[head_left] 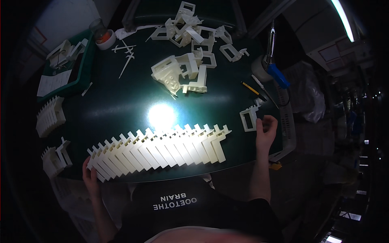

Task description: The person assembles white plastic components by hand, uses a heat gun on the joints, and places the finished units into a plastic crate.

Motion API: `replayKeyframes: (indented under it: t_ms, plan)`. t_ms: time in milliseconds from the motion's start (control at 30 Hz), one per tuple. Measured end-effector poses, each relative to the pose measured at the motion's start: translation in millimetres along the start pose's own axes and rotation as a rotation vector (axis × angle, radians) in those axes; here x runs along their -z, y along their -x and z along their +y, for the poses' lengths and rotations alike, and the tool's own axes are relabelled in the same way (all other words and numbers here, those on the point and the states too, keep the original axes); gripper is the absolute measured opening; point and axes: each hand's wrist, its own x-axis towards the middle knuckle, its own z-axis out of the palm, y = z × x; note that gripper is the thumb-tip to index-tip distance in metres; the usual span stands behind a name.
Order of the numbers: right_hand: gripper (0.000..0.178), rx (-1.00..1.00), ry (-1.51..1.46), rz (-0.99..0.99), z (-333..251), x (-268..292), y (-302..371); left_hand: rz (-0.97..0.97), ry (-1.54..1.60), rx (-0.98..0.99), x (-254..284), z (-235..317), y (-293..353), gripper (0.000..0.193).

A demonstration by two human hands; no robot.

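A long row of white plastic brackets (162, 152) leans piece against piece along the near edge of the green table. My left hand (90, 176) rests at the row's left end, fingers and thumb apart, touching the end piece; part of it is hard to see in the dark. On the right, my right hand (267, 130) is raised with loosely curled fingers and the thumb apart, nothing visible between them. Its thumb is close beside a single white rectangular plastic frame (244, 120); whether they touch I cannot tell.
White molded parts (166, 72) are heaped at the far middle. Thin white sprues (129, 54) and a green tray (87, 77) lie far left. Two smaller stacks of parts (50, 116) stand at the left edge. A yellow pen (252, 89) and blue-handled tool (278, 76) are at right.
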Motion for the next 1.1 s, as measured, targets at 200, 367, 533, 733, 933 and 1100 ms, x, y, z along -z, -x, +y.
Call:
replayKeyframes:
  t_ms: [200, 367, 533, 733, 933, 1100]
  plan:
    - [0.011, -0.107, -0.312, -0.582, -59.4, -13.3, 90.1, -0.039, 0.004, -0.011, -8.0, 3.4, -1.6, 0.053]
    - [0.014, 0.065, -0.229, -0.607, -53.8, -9.3, 91.7, -0.087, -0.008, -0.015, -19.7, 12.2, -2.0, 0.053]
    - [0.014, -0.052, -0.348, -0.792, -37.9, 5.9, 76.0, -0.161, -0.061, -0.081, -28.4, 22.9, 0.2, 0.054]
    - [0.014, 0.081, -0.205, -0.554, -52.6, 46.3, -16.3, 0.015, -0.079, -0.145, -9.7, 14.9, -17.2, 0.054]
    - [0.047, 0.735, 0.757, 0.037, -5.1, 29.0, -213.6, 0.194, -0.097, -0.098, -16.8, -5.6, -39.6, 0.041]
    - [0.077, -0.102, 0.869, -0.742, 7.2, -8.6, -288.8, 0.207, -0.083, -0.162, -17.7, -17.2, -34.4, 0.029]
